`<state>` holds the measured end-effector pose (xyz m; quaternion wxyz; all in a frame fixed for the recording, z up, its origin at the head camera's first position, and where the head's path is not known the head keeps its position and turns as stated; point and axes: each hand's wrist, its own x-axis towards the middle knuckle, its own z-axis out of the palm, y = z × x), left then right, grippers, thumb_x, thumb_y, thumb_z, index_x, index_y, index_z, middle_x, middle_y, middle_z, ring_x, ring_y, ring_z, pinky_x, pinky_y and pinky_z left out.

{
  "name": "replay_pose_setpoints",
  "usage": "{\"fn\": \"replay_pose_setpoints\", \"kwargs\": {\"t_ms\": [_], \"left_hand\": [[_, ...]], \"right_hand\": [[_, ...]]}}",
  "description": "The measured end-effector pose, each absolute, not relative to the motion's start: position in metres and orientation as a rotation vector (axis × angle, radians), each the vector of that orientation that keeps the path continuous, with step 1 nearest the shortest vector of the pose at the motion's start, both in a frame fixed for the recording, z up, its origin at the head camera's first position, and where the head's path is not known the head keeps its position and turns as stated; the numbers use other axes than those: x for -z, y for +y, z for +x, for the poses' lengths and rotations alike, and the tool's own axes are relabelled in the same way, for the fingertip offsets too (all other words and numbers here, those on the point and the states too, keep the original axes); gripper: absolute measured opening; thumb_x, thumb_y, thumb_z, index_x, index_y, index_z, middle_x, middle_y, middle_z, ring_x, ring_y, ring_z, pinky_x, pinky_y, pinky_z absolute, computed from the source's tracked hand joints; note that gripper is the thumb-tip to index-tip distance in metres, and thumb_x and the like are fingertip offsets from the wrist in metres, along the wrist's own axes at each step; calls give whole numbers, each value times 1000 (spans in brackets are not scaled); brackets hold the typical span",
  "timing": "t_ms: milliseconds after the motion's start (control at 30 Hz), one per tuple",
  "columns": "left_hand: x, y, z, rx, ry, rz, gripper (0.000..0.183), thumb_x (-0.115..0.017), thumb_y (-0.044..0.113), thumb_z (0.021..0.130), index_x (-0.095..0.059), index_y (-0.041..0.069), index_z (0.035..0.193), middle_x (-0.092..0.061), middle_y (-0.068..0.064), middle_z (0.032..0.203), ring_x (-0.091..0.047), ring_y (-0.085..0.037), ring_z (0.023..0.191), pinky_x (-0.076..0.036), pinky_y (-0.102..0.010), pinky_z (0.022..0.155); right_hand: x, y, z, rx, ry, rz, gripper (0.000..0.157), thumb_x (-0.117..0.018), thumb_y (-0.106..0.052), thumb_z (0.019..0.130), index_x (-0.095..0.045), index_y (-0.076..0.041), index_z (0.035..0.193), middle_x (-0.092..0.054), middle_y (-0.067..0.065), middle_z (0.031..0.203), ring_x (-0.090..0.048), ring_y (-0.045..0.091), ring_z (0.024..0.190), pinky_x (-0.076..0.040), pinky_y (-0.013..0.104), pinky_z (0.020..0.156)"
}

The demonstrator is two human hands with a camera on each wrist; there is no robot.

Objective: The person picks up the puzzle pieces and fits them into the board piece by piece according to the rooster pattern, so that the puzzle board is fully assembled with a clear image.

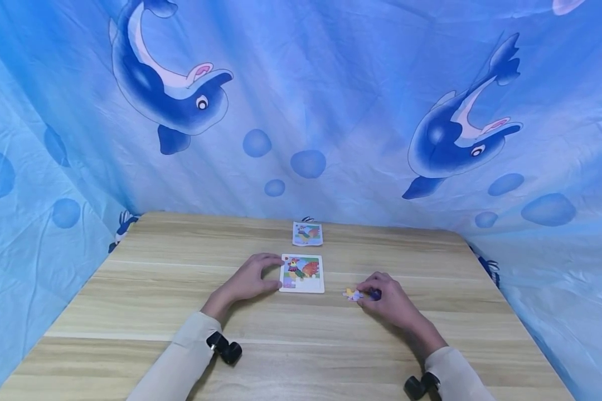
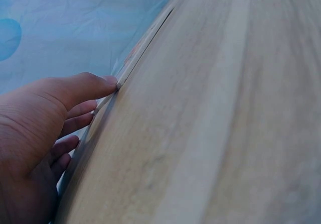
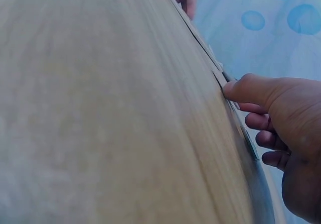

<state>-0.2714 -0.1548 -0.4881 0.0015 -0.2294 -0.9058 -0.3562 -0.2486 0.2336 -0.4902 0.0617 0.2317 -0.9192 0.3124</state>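
Observation:
A square jigsaw board (image 1: 303,291) with a white border lies on the table, showing a rooster picture; a bare white patch shows at its lower right. My left hand (image 1: 246,278) reaches to the board's left side, its thumb at the lower corner and its fingers at the upper part of that edge. To the right of the board, my right hand (image 1: 388,301) pinches a yellow and lilac puzzle piece (image 1: 352,294) between thumb and fingers, low at the tabletop. Something dark blue (image 1: 375,293) shows beneath this hand, partly covered by it.
Behind the board lies a small sheet (image 1: 307,234) printed with the same rooster. The wooden table (image 1: 301,345) reaches back to a blue curtain (image 1: 301,111) with dolphins and bubbles. Each sleeve carries a black wrist camera (image 1: 224,348).

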Motion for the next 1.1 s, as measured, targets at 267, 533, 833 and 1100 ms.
{"fn": "replay_pose_setpoints", "kwargs": {"t_ms": [267,533,833,1100], "left_hand": [[487,-155,-272,1106,-2842,-726,56,-76,27,90,-63,10,141,-52,-15,154,-40,-42,148,-32,-65,122],[487,-154,-272,1094,-2846,-724,56,-76,28,90,-63,10,141,-53,-14,154,-41,-42,148,-32,-64,122],[487,-156,-271,1106,-2838,-732,56,-76,28,90,-63,10,141,-53,-15,154,-41,-42,147,-32,-65,121],[487,-156,-271,1106,-2834,-730,56,-76,28,90,-63,10,141,-53,-15,154,-41,-42,147,-33,-65,121]], "right_hand": [[484,223,-251,-963,-2789,643,22,-87,-22,82,-80,-21,103,-66,-8,102,-58,10,97,-53,24,81],[481,206,-254,-991,-2750,665,21,-87,-19,82,-80,-19,102,-68,-4,105,-59,13,100,-55,28,83],[479,175,-260,-1014,-2745,735,21,-86,-21,83,-80,-19,103,-69,-4,106,-60,15,104,-54,34,88],[479,151,-269,-1056,-2745,794,20,-85,-23,85,-80,-18,104,-68,-5,105,-59,13,101,-52,30,86]]}}
